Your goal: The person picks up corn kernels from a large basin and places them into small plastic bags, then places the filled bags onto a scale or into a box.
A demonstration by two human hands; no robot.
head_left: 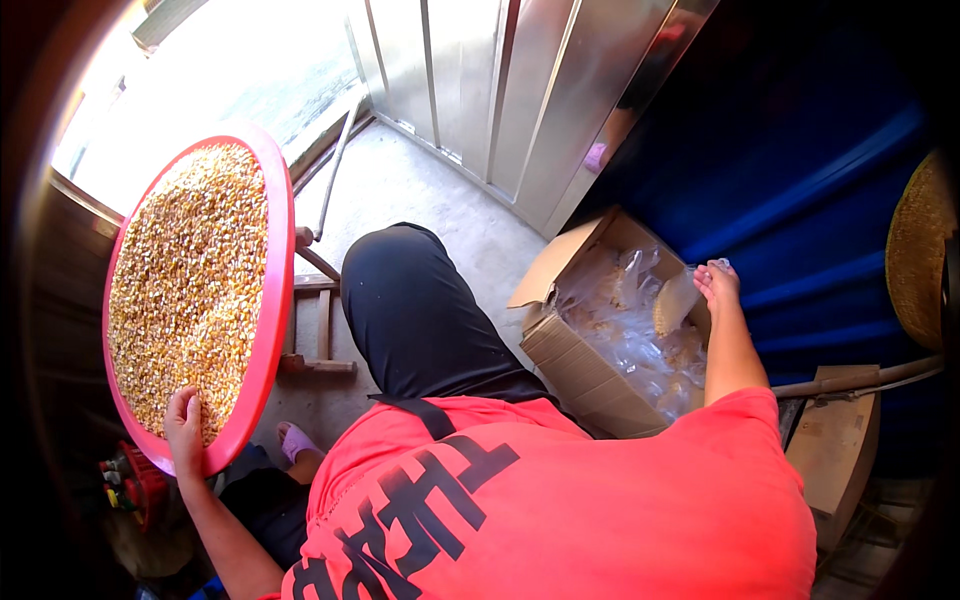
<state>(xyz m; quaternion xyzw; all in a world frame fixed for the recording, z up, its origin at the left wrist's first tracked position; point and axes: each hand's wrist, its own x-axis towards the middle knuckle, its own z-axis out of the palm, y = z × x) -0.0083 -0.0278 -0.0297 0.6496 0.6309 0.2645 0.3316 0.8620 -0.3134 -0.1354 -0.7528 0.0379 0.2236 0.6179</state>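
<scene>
The right hand [721,288] pinches a clear bag [679,298] by its top over the box [575,368]. The left hand [184,430] is at the corn [190,290] in the red basin [280,250], fingers curled; their grip is unclear.

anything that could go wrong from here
1. The kernels reach close to the rim of the red basin, so some might spill if the left grip at the near edge knocks it.
2. The right grip holds the clear bag near its top; if that slips, the bag could drop into the cardboard box.
3. Loose plastic crowds the box and might snag on the bag.
</scene>
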